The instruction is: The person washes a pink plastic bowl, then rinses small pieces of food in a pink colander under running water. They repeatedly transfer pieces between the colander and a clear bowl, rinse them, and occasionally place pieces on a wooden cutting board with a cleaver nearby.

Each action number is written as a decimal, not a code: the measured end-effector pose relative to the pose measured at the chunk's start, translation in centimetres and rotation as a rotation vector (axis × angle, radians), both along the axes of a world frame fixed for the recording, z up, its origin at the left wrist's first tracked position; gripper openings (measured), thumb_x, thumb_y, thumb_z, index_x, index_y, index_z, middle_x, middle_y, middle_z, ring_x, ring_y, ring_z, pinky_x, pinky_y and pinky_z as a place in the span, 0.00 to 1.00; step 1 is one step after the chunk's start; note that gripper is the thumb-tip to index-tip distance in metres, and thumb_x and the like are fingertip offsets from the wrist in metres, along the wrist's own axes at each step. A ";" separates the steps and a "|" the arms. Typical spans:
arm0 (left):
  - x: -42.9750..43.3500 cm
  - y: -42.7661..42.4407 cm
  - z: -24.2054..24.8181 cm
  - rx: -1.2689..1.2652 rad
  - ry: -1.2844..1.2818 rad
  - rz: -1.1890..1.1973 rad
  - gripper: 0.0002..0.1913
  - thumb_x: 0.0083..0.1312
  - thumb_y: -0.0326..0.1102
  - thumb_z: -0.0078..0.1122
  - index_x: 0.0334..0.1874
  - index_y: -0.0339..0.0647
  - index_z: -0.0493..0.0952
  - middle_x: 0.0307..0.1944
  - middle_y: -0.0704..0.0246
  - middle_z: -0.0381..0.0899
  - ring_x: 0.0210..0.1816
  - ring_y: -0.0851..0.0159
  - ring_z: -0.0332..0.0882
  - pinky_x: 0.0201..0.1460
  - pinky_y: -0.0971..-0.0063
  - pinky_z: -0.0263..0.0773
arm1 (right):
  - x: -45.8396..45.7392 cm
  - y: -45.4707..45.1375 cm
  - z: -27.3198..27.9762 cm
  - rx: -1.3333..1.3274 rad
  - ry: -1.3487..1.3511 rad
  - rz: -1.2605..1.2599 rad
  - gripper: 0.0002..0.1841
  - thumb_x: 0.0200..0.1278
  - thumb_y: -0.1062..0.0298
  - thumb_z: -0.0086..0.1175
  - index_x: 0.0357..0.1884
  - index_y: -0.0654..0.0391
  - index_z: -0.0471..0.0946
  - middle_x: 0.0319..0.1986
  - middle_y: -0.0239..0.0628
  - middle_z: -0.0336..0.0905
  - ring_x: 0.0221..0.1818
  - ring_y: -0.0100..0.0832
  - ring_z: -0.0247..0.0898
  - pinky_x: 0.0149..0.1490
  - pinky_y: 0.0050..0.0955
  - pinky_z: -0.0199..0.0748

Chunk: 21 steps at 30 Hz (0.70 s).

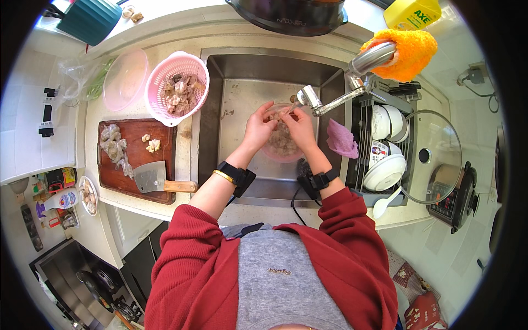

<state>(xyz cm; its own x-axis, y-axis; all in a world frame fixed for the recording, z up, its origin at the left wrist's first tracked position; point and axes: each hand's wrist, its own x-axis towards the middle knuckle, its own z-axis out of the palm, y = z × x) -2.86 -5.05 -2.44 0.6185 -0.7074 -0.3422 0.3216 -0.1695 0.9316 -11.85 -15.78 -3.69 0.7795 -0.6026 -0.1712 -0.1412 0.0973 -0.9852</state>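
Over the sink (pixel 243 99), my left hand (pixel 259 127) and my right hand (pixel 301 128) meet above a pink translucent bowl (pixel 284 158). Pale pieces of what looks like raw meat (pixel 281 141) lie in the bowl, seemingly in water. Between my fingertips is a small pale piece (pixel 286 112), partly hidden by the fingers and thumbs. The tap's spout (pixel 309 97) hangs just beyond my right hand. To the left of the sink stands a pink colander (pixel 151 93) with more raw pieces (pixel 181 95) in it.
A cleaver (pixel 152 177) lies on a wooden cutting board (pixel 159 128) beside a crumpled plastic bag (pixel 113 142) and garlic (pixel 153 145). Right of the sink are a purple cloth (pixel 342 138), a dish rack (pixel 363 152) with white bowls and a glass lid (pixel 441 144). A black pot (pixel 288 18) sits behind.
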 end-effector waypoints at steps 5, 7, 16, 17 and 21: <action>0.1 0.2 0.4 -0.025 -0.051 0.016 0.28 0.56 0.19 0.49 0.61 0.35 0.61 0.50 0.61 0.74 0.44 0.68 0.74 0.44 0.76 0.72 | 0.0 -0.3 -0.3 0.351 0.025 -0.121 0.08 0.62 0.68 0.51 0.40 0.61 0.74 0.32 0.31 0.76 0.36 0.23 0.73 0.36 0.21 0.74; 0.3 0.2 0.8 -0.068 0.266 0.044 0.25 0.58 0.22 0.50 0.60 0.34 0.61 0.49 0.61 0.73 0.45 0.67 0.74 0.47 0.76 0.72 | -0.3 -0.4 -0.4 0.349 -0.015 -0.111 0.08 0.62 0.69 0.50 0.41 0.61 0.74 0.33 0.32 0.76 0.36 0.23 0.74 0.36 0.21 0.74; 0.1 -0.1 1.6 -0.088 0.350 -0.062 0.16 0.65 0.28 0.47 0.55 0.33 0.67 0.46 0.65 0.74 0.47 0.67 0.75 0.50 0.74 0.73 | -0.1 0.3 1.1 -0.008 -0.086 -0.051 0.07 0.58 0.69 0.53 0.38 0.60 0.75 0.29 0.34 0.77 0.29 0.26 0.74 0.35 0.25 0.72; 0.1 -0.1 1.5 -0.086 0.323 -0.063 0.15 0.65 0.28 0.47 0.54 0.34 0.68 0.45 0.66 0.75 0.46 0.69 0.75 0.49 0.76 0.73 | -0.3 0.3 1.4 -0.225 -0.074 0.007 0.07 0.58 0.69 0.53 0.37 0.59 0.75 0.29 0.36 0.78 0.29 0.29 0.75 0.36 0.28 0.72; -0.1 -0.2 0.7 -0.130 0.237 -0.079 0.17 0.64 0.26 0.45 0.55 0.30 0.67 0.45 0.62 0.74 0.45 0.67 0.75 0.50 0.74 0.73 | -0.5 0.2 1.8 -0.553 0.007 0.060 0.08 0.55 0.66 0.52 0.36 0.56 0.77 0.27 0.45 0.77 0.30 0.43 0.74 0.36 0.35 0.71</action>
<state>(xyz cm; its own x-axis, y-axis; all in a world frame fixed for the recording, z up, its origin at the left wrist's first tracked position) -2.96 -5.23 -1.75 0.4734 -0.7974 -0.3743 0.5235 -0.0870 0.8476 -12.30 -15.54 -1.88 0.8153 -0.5585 0.1526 -0.1372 -0.4424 -0.8863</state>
